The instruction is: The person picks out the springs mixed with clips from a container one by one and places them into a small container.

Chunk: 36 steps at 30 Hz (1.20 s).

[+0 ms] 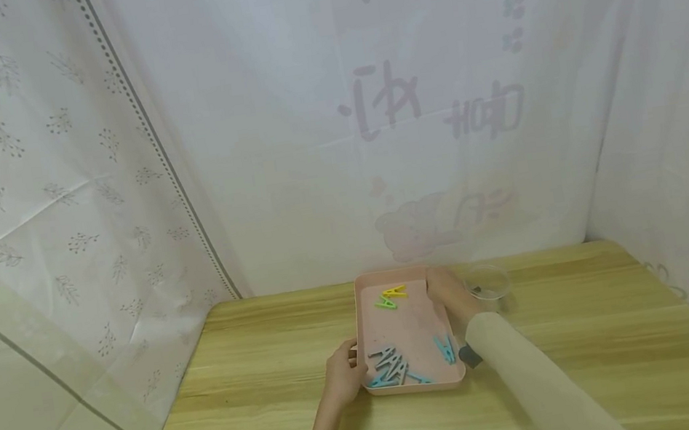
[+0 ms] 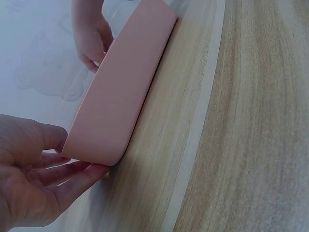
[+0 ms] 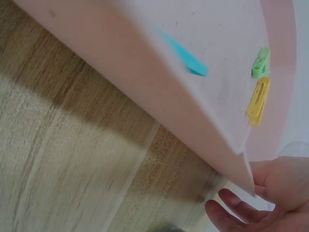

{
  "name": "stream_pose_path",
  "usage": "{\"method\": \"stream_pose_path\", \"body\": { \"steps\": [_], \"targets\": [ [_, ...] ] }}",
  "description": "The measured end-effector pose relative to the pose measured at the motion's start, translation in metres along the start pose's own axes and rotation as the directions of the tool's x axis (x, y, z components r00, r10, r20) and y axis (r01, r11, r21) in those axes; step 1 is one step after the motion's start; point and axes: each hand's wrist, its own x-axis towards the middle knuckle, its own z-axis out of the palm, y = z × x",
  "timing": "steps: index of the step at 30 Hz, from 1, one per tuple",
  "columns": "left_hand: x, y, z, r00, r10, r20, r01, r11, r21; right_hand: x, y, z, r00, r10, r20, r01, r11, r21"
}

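Observation:
A pink rectangular tray (image 1: 408, 320) lies on the table with several plastic clothespins in it. At its left side, toward the front, my left hand (image 1: 345, 374) holds the wall, thumb at the rim and fingers against the outside and lower edge in the left wrist view. My right hand (image 3: 280, 191) grips the tray's far right corner. A yellow clothespin (image 1: 394, 291) and a green clothespin (image 1: 386, 302) lie near the far end. Blue and grey clothespins (image 1: 395, 367) cluster at the near left, and a blue clothespin (image 1: 445, 349) lies near the right wall.
Just right of the tray's far end stands a clear round container (image 1: 488, 283), with a small dark item at its left side. The wooden table (image 1: 260, 366) meets printed white curtains (image 1: 289, 200) at the back and sides.

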Motion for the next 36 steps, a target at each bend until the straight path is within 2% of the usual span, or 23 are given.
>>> {"method": "stream_pose_path", "body": {
  "steps": [7, 21, 28, 36],
  "targets": [
    [0.003, -0.001, 0.001, 0.999, -0.046, 0.008, 0.046, 0.999, -0.005, -0.002, 0.001, -0.001, 1.0, -0.004, 0.011, 0.004, 0.999, 0.05],
    [0.003, 0.0, 0.001, 0.999, -0.043, 0.0, 0.043, 0.999, 0.011, -0.014, -0.004, -0.008, 1.0, -0.021, -0.018, 0.023, 0.991, 0.128],
    [0.003, 0.001, 0.001, 0.999, -0.046, 0.009, 0.047, 0.999, -0.01, -0.021, -0.009, -0.013, 0.998, -0.047, -0.038, 0.051, 0.992, 0.112],
    [0.003, 0.0, 0.002, 0.999, -0.05, 0.004, 0.05, 0.999, -0.006, -0.029, -0.009, -0.008, 0.989, -0.088, -0.123, 0.098, 0.992, 0.084]
  ]
}}
